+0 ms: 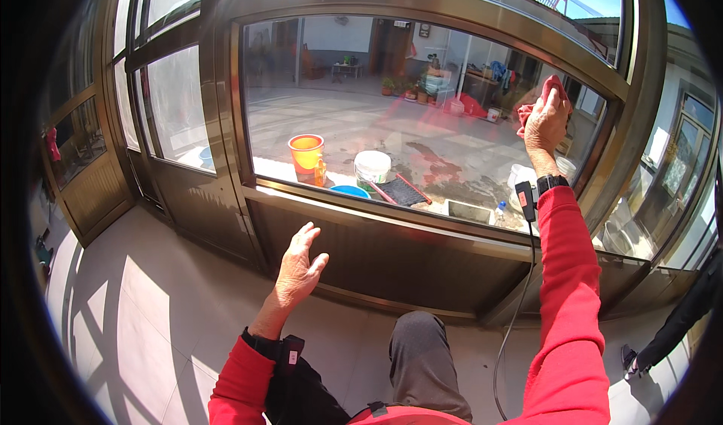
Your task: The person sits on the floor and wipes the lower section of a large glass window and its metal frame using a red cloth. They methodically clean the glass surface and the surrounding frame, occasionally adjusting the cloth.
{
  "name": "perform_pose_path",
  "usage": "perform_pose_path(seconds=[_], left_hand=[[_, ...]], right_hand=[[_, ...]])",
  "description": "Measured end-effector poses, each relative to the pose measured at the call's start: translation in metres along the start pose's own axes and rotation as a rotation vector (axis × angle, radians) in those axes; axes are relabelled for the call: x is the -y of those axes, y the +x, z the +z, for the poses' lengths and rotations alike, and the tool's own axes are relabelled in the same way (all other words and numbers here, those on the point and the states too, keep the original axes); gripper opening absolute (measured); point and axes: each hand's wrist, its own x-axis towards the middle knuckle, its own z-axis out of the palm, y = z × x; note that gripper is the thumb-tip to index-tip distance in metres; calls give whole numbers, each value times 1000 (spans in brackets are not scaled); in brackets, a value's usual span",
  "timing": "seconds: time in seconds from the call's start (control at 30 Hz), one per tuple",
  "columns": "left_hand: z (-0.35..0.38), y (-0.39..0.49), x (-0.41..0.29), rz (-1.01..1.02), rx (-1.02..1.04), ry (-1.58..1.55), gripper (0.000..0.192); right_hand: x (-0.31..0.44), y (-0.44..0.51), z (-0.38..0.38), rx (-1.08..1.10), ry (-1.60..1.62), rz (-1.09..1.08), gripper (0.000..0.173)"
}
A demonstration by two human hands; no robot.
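A large window pane (pixel 339 109) in a brown metal frame (pixel 231 114) stands before me. Up at the right side of the glass, my right hand (pixel 547 121) presses a crumpled red cloth (pixel 526 111) against it. The cloth bulges out above and to the left of my fingers. My left hand (pixel 299 267) hangs in the air below the window's lower rail (pixel 361 210), fingers apart, holding nothing. Both wrists carry black straps with small devices, and a cable (pixel 511 334) runs down from the right one.
Through the glass I see an orange bucket (pixel 305 157), a white bucket (pixel 373 168), a blue basin (pixel 350 191) and a wet paved yard. A brown door (pixel 93 188) stands at the left. Another person's leg and shoe (pixel 630 360) show at the lower right on the tiled floor (pixel 141 323).
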Motion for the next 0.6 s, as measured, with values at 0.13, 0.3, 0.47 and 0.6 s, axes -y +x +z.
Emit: perform_pose_path(seconds=[0.13,0.3,0.47,0.6], left_hand=[[34,-5,14,1,38,31,56],[72,0,56,-106,89,248,60],[85,7,70,-111,-4,288,63],[84,11,72,-45,-64,260,66]], right_hand=[[67,-11,10,-74,103,-346,48],[76,-73,-12,132,327,-697,52],[-14,-43,-23,144,335,-886,48],[-91,50,-28,-175,32,-659,44]])
